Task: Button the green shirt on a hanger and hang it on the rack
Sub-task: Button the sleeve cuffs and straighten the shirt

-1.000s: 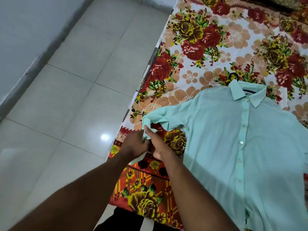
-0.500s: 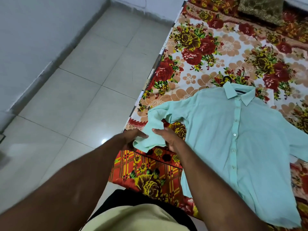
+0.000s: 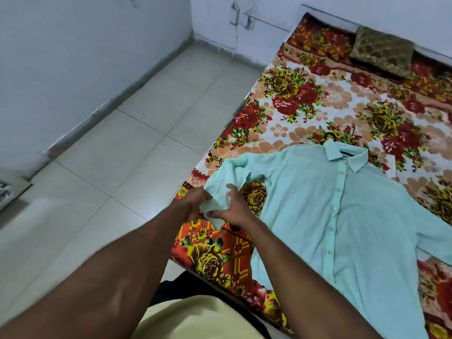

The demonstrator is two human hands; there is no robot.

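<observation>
While the shirt (image 3: 342, 216) lies flat, front up, on the floral bedspread (image 3: 305, 101), both hands work at its one sleeve cuff (image 3: 215, 211) near the bed's edge.

Item: green shirt. Collar (image 3: 342, 155) toward the far wall, hem toward the person; long axis runs from collar to hem, roughly away from the viewer. Placket appears closed for most of its visible length; lowest buttons too small to tell. A dark hanger hook (image 3: 329, 136) shows just above the collar, so the hanger seems to be inside.

Item: left hand (image 3: 195, 204). Fingers closed on the cuff from the floor side.

Item: right hand (image 3: 232, 206). Thumb and fingers pinched on the same cuff from the shirt side; the hands nearly touch.

Item: sleeve. Bent back from the shoulder toward the person; cuff lifted slightly off the bedspread.

Relation governing the next move: the hook lies well apart from both hands, up and to their right, past the shirt body. The right hand is the nearer; reaching it likely means letting go of the cuff first.

Rack: not in view.
</observation>
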